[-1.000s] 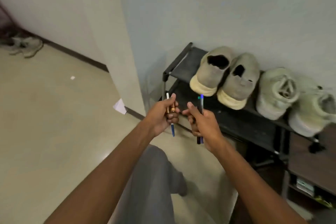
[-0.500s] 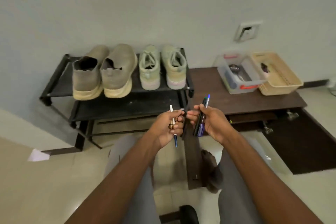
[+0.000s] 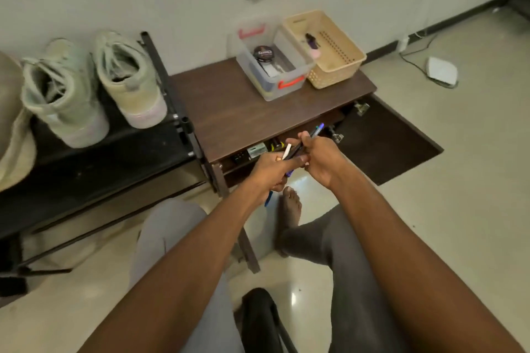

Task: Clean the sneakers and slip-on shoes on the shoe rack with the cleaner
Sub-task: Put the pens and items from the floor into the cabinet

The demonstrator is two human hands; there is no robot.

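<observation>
Two pale green sneakers (image 3: 94, 86) stand heels toward me on the black shoe rack (image 3: 94, 169) at the left. A grey slip-on shoe (image 3: 11, 135) shows partly at the left edge. My left hand (image 3: 269, 172) grips a white and blue pen (image 3: 284, 156). My right hand (image 3: 321, 159) holds dark pens (image 3: 311, 136) with blue tips. Both hands meet in front of the brown cabinet (image 3: 243, 106), and the pens cross between them. A round dark tin (image 3: 263, 53) lies in a clear box (image 3: 272, 63) on the cabinet.
A beige basket (image 3: 341, 66) with a small bottle stands next to the clear box. The cabinet's door (image 3: 390, 140) hangs open at the right. My bare foot (image 3: 291, 206) rests on the floor below my hands. A white device (image 3: 441, 70) with a cable lies on the floor far right.
The view has swung right from the shoe rack to the cabinet. My hands have come together, and the pens now cross between them.
</observation>
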